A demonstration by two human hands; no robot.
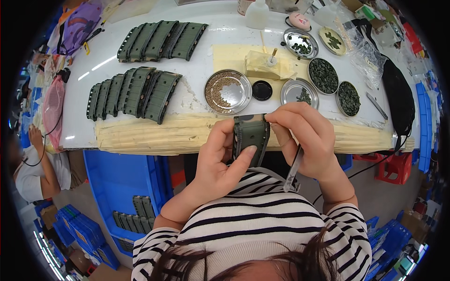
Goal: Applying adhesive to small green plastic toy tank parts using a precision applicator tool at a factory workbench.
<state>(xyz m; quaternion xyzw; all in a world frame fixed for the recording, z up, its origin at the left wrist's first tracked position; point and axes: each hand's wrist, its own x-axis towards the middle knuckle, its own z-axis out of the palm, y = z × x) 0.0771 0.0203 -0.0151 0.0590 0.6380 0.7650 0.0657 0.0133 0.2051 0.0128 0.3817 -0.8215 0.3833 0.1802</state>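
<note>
My left hand (215, 157) is closed round a dark green, ribbed, slightly curved plastic part (253, 133), its thumb lying on the face. The part is held up in front of the table's near edge. My right hand (309, 138) pinches at the part's upper right corner; anything tiny between those fingertips is too small to make out. Tucked in the same hand, a pair of metal tweezers (293, 171) points down toward my striped shirt. Just beyond the part are a round metal dish of small brown pieces (227, 111) and a small black lid (262, 90).
Similar green parts stand in two rows (161, 42) (133, 93) at the left. To the right are dishes of dark green pieces (323, 76), a taped block (267, 65) and another tool (377, 106). A blue bin (110, 187) sits below left; another person (42, 168) is beyond.
</note>
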